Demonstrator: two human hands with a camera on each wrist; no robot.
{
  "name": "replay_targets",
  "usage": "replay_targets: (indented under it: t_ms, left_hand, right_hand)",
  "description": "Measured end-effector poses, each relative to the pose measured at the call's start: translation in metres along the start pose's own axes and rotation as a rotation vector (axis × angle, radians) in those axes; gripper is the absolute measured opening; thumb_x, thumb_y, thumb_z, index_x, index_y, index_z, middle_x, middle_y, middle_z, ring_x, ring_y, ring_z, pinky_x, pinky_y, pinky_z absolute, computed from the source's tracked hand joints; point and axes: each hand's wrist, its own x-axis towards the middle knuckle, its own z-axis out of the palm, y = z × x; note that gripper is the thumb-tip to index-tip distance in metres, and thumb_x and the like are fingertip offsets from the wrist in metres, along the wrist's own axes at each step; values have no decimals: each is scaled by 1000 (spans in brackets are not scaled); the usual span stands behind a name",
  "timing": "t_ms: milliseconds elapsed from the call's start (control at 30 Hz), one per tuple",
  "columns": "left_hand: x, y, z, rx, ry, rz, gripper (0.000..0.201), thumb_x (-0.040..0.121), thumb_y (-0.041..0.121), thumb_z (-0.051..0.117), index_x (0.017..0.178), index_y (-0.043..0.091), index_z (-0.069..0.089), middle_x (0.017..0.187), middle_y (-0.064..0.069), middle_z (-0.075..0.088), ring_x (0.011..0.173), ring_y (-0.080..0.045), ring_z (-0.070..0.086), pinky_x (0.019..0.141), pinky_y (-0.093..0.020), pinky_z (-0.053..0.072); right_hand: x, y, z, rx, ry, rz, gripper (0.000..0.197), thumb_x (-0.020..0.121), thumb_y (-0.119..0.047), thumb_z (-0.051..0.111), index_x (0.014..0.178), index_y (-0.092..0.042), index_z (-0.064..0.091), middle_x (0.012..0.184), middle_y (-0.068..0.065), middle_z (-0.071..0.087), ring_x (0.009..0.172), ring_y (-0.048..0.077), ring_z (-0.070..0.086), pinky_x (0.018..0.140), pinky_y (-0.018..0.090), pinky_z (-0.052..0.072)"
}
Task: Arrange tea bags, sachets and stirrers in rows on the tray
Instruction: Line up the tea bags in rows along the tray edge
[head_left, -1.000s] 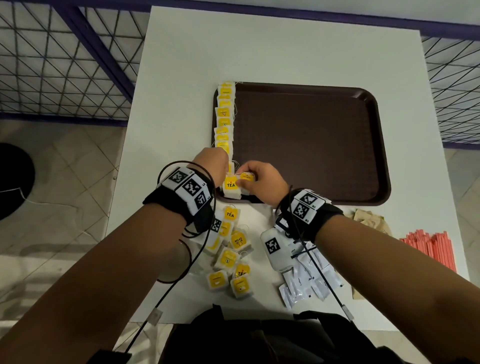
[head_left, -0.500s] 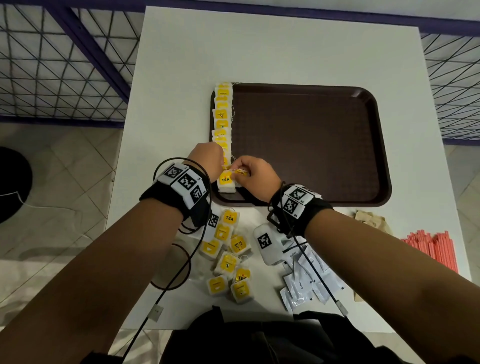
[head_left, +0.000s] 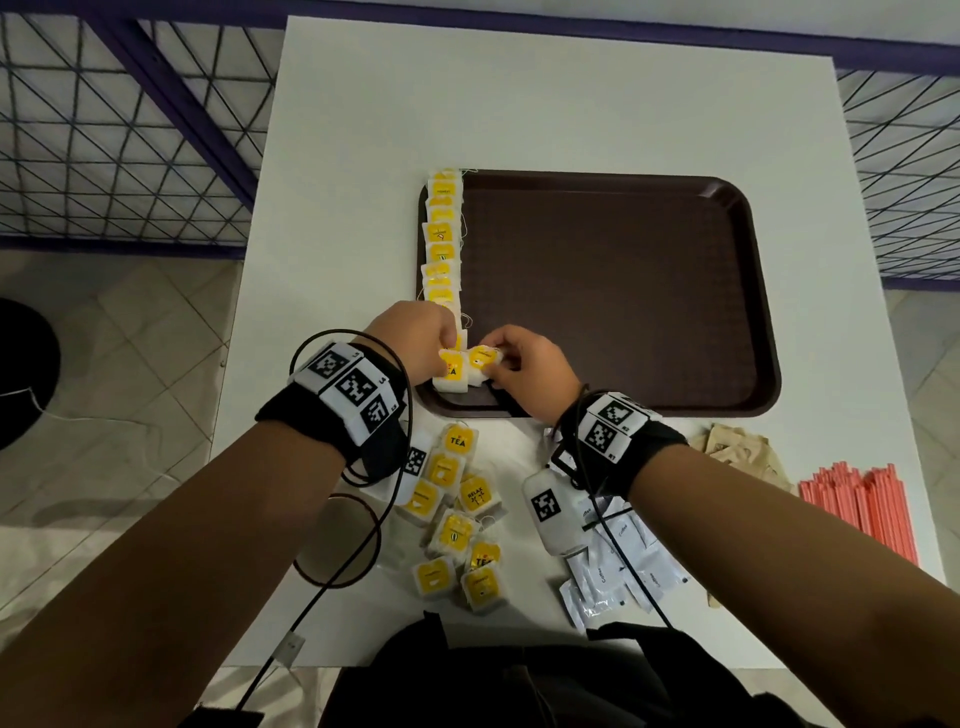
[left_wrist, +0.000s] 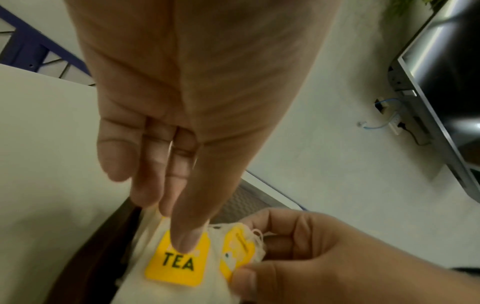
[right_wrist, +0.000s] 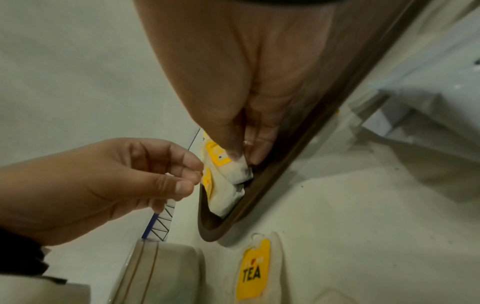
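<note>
We are working at the near left corner of the dark brown plastic tray (head_left: 613, 291), which is sitting on the white desk (head_left: 363, 156). Our left hand (head_left: 415, 343) is pressing one straight finger onto the yellow "TEA" tag of a white paper tea bag (left_wrist: 179, 261), its other fingers loosely extended, while our right hand (head_left: 524, 374) is pinching a second yellow-tagged tea bag (head_left: 483, 364) between thumb and fingers, just beside the first. One row of yellow-tagged tea bags (head_left: 441, 244) is already running along the tray's left edge, from the far corner to this near one, so that row looks nearly full and a second one seems to be starting. Plenty is still waiting on the desk near its front edge: a loose heap of tea bags (head_left: 457, 514), white paper sachets (head_left: 618, 566), brown paper sachets (head_left: 737, 452) and the red plastic stirrers (head_left: 857, 509) at the right edge.
</note>
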Motion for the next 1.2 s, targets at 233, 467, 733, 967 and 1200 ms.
replay_targets:
  t_ms: [233,467,733,967,1200]
  left_hand:
    - [-4,6,1,72,-68,-2,12,79,10,67,89,17,64,100,-3,62,98,-22,59,84,-32,47]
    - [-7,2,2,7,-69,-1,26,72,8,74,74,25,54,84,4,58,84,-18,57,71,-26,40]
    - [-8,-2,-1,-99,-44,11,20,75,2,69,83,17,60,86,3,54,86,-17,55,73,-23,38]
    - [-8,0,-6,-92,0,-27,18,74,2,71,68,16,61,84,-1,64,87,-19,59,74,-23,40]
    - [-4,-9,-4,-169,33,-15,21,77,-5,58,74,16,57,74,6,55,89,-20,60,76,-23,40]
  right_hand:
    - [3,-10,-1,-73,-32,-13,18,81,-8,66,98,-13,64,82,-4,62,74,11,58,72,20,44]
    - [9,-14,4,-112,33,-24,18,73,-5,69,87,-10,59,79,-1,61,71,14,56,64,19,42]
    - [9,-13,12,-89,-48,-105,14,81,-2,60,92,-11,60,82,0,64,74,14,58,63,10,40]
    - [10,-15,8,-134,-103,-166,21,84,-9,64,103,-14,69,98,4,66,87,11,57,78,19,42]
    - [14,-14,11,-81,-127,-92,22,89,-7,55,107,-12,68,101,4,70,84,11,61,81,28,51]
